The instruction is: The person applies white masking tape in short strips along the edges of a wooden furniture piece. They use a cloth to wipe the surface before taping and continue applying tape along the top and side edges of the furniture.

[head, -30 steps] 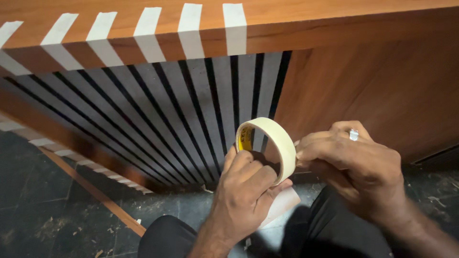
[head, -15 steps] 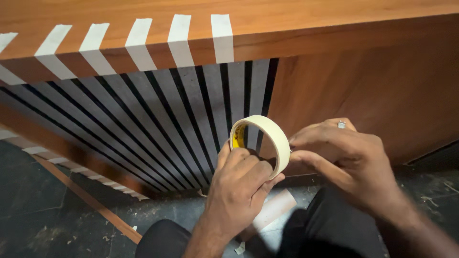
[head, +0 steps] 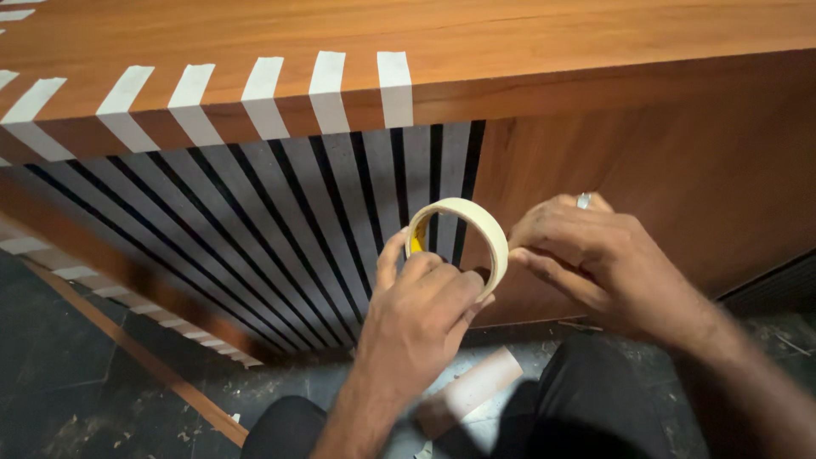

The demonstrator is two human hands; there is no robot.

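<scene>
Before wooden cabinet (head: 595,127), low centre: left hand (head: 421,310) clasps masking tape roll (head: 476,225), fingers through core. Right hand (head: 595,255) at roll's 3 o'clock, fingertips pinched narrow against rim. Taped black slats (head: 280,221) at 10 o'clock behind.

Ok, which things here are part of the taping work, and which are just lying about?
In use:
masking tape roll, in left hand
right hand at roll's edge
tape strips on wooden cabinet

Lying about:
paper scrap on floor
wood chips
</scene>
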